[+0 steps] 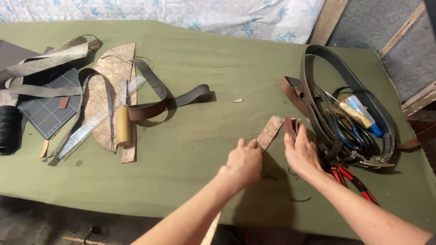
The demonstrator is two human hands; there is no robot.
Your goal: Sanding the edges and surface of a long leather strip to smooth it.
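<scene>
On the green counter [204,72], the left hand [245,162] pinched one end of a tan leather strip [270,130] lying flat. The right hand [302,154] gripped folded dark leather pieces [290,126] just beside it. Steady, even hold on both would likely serve best.

Toward the table's left edge lie a grid cutting mat [45,111], metal ruler [97,119], wooden-handled knife [123,124] and black thread spool [9,130]; red-handled pliers [352,177] lie near its right edge.

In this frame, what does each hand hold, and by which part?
The left hand pinches the near end of a tan leather strip. The right hand grips small brown leather pieces by their lower ends.
</scene>
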